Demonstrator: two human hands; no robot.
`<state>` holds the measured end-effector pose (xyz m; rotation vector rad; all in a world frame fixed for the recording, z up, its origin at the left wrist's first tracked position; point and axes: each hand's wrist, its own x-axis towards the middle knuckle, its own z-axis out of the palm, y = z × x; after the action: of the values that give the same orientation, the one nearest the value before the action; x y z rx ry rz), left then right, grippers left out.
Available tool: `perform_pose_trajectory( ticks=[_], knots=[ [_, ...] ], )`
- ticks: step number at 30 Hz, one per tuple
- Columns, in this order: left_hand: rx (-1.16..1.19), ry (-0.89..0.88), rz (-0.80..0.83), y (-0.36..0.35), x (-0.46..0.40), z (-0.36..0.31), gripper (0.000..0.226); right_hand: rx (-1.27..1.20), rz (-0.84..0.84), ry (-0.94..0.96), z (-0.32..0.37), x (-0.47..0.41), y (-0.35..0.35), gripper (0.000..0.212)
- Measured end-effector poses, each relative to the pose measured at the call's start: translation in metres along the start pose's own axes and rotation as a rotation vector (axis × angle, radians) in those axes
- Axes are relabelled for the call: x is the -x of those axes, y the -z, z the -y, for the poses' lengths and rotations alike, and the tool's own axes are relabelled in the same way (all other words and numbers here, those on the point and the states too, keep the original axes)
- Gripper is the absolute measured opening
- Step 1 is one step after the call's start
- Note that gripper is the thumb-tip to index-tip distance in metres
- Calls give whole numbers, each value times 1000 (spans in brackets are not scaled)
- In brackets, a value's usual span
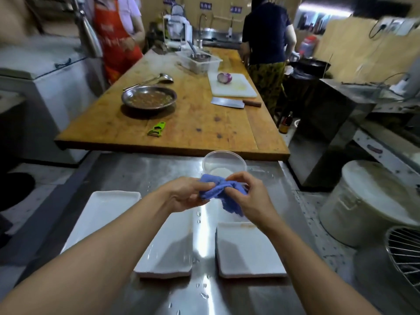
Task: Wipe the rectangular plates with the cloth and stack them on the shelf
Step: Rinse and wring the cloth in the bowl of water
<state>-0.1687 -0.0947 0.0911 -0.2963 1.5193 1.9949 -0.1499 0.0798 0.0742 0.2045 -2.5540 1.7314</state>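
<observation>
- Above the steel counter [261,298], both hands meet at the blue cloth [223,193]: the left hand [186,195] is closed on its left end, thumb and fingers pinching the bunched fabric, and the right hand [246,196] is closed on its right end, with a loose corner hanging down below the right palm.
- Neither hand touches a plate; the cloth is held in the air, clear of the counter.
- Below and toward the person lie three white rectangular plates, side by side, each with its long axis running away from the person.
- The right plate [250,251] sits just under and nearer than the right hand, with a brownish smear along its far rim; by my reading the right hand is the nearer one to it.
- The middle plate [169,248] lies under the left forearm, directly below the left hand, apart from the right plate with a wet strip of counter between them.
- The left plate [102,214] lies beyond the left forearm, to the outside, partly hidden by it.
- The coming move looks like a downward one: cloth lowered onto a plate and drawn along its length.
- Just past the hands stands a clear round plastic container [223,163], near the edge of the wooden table [200,123].
- No shelf can be made out with certainty.
- Writing: blue signs on the far wall and white print on a red apron [113,35] are too blurred to read; no brand is legible.
</observation>
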Motion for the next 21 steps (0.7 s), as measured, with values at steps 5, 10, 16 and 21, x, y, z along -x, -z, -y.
perform_pose_trajectory(
  ticks=[5,10,16,21],
  knots=[
    [-296,-50,-67,18,-8,-5,6,-203,-29,-370,-7,-11,-10,18],
    [-227,-90,-11,10,-28,-7,3,-447,-126,-529,-14,-32,-1,7],
    [12,-98,-98,3,-64,-15,18,-568,206,-315,-27,-49,29,61],
    [133,-60,-79,-5,-91,-16,19,-159,40,-95,-39,-82,34,30]
  ],
)
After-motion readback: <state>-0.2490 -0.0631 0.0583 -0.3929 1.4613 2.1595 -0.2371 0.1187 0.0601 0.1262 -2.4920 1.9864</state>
